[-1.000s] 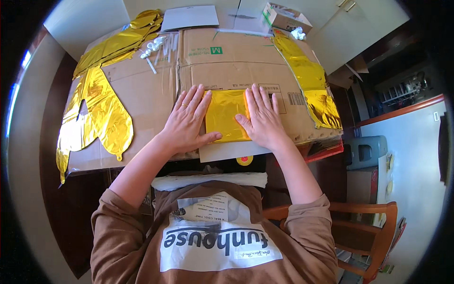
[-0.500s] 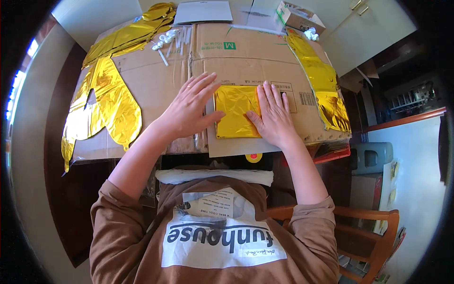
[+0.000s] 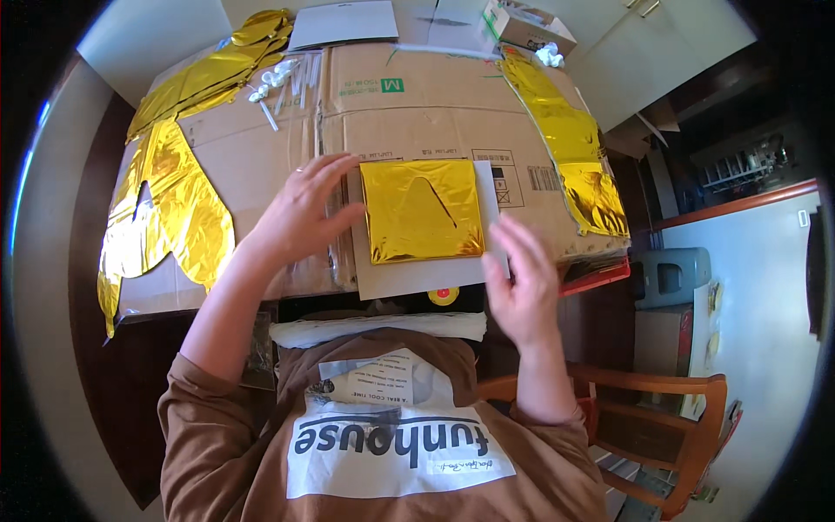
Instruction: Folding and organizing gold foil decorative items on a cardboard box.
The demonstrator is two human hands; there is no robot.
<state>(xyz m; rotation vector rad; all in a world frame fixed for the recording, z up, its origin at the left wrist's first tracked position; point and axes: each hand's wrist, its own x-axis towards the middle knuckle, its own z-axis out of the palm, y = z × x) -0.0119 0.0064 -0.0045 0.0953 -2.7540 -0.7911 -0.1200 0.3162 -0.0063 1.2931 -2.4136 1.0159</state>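
A folded square of shiny gold foil balloon (image 3: 421, 244) lies on a pale card (image 3: 396, 283) in front of me. A slit-like opening or fold crosses its upper layer. My left hand (image 3: 304, 213) is open at its left edge, fingertips beside the top left corner and thumb near the side. Off the lower right edge, my right hand (image 3: 524, 287) hovers open, thumb apart from the fingers, slightly blurred, holding nothing. At the left lies a flat gold foil balloon (image 3: 187, 209) with cut-out gaps, hanging over the table's edge.
Flattened cardboard (image 3: 435, 113) covers the table. More gold foil (image 3: 557, 113) lies along its right side, and a stack of gold foil (image 3: 196, 83) at the far left. Thin clear straws (image 3: 304, 78) lie near the back, with an open box (image 3: 529, 26). A wooden chair (image 3: 652, 391) stands right.
My right hand has lifted off the folded foil and drawn back to the right. My left hand now reaches the foil's left edge. The view has shifted slightly.
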